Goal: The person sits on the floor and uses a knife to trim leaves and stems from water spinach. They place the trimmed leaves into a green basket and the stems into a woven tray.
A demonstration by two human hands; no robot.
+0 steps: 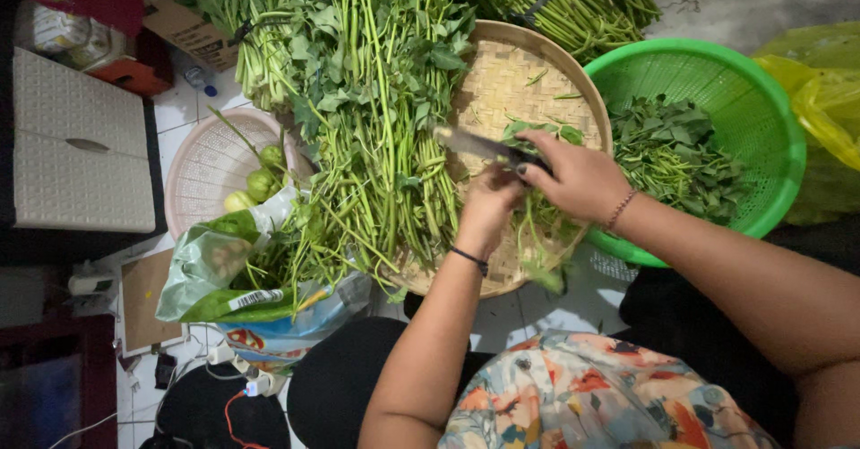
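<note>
My right hand (pixel 578 176) grips the dark handle of a knife (pixel 475 145) whose blade points left over a round woven bamboo tray (pixel 511 82). My left hand (pixel 488 209) is closed around a small bunch of green stalks (pixel 537 225) just below the blade. A large heap of long-stemmed leafy greens (pixel 376 118) lies across the tray's left side. Cut leaves and stem pieces (pixel 676 153) fill a green plastic basket (pixel 761 82) to the right of my right wrist.
A pink basket (pixel 202 167) with small green fruits (pixel 260 180) sits at left, beside plastic bags (pixel 215 274). More bundled greens (pixel 573 1) lie at the top. A yellow bag (pixel 824 100) is at far right, a white box (pixel 81 145) at far left, cables (pixel 237 373) on the tiled floor.
</note>
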